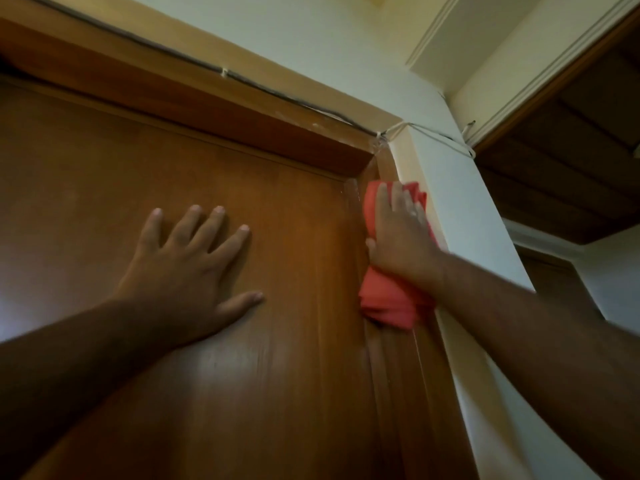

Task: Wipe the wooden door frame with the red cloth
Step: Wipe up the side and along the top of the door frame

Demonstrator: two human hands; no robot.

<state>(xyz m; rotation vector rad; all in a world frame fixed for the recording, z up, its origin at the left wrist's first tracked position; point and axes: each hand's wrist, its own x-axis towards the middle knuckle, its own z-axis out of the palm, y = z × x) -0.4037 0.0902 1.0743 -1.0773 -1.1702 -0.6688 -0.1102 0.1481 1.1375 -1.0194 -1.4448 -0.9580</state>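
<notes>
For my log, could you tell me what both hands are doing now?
Left hand: open, flat on the door.
Right hand: pressing the red cloth on the frame.

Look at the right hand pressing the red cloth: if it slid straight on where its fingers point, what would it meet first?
Probably the wooden door frame's top corner, just above the right hand and red cloth.

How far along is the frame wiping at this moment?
Done: nothing provable; no wiped stretch looks different. In hand: the right hand presses the red cloth onto the door frame upright just below the top corner, while the left hand lies flat on the door. Left: likely the upright below and the top rail.
</notes>
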